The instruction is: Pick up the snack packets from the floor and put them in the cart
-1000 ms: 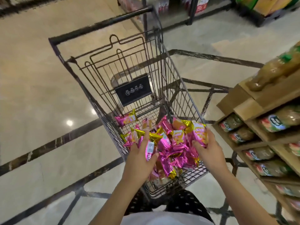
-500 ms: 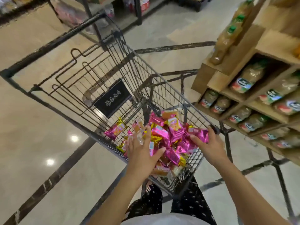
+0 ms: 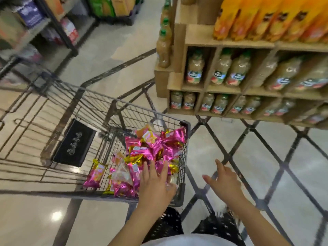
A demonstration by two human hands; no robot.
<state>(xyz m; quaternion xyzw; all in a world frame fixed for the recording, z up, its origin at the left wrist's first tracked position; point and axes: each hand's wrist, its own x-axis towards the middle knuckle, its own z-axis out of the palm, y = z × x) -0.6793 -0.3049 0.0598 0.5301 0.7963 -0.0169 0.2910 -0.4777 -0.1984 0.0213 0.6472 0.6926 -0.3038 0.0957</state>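
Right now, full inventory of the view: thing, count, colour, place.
snack packets: many, pink and gold, heaped in the cart's near right corner
lone packet: one, pink and gold, on the cart's bottom, left of the heap
cart: one, dark wire, left of centre
plaque: one, black, inside the cart
display shelf: one, tan, upper right
juice bottles: many, pale brown with green caps, in the shelf's cubbies
orange bottles: several, on the shelf's top
metal rack: one, dark, upper left
floor: cream with dark lines
left hand: over the heap, fingers straight
right hand: right of the cart, empty
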